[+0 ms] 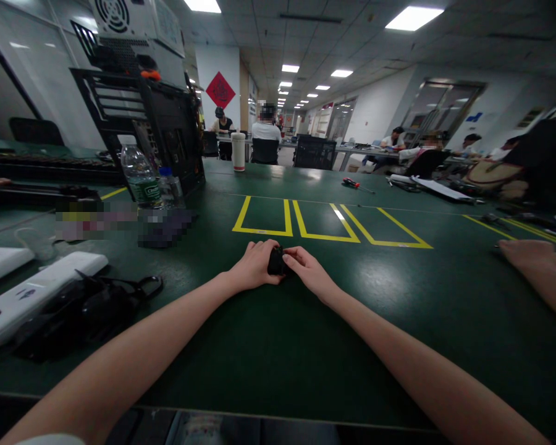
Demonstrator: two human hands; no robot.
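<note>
A small black object, its exact kind unclear, sits between my two hands just above or on the green table. My left hand is closed around its left side, with the fingers over the top and the thumb below. From the right, my right hand touches it with thumb and fingers pinched at its edge. The hands cover much of the object. Just beyond them lie yellow tape outlines on the tabletop.
Left are a white device, black straps, a water bottle and a black metal frame. A white cup and red screwdriver stand or lie farther back. Another person's hand rests at right.
</note>
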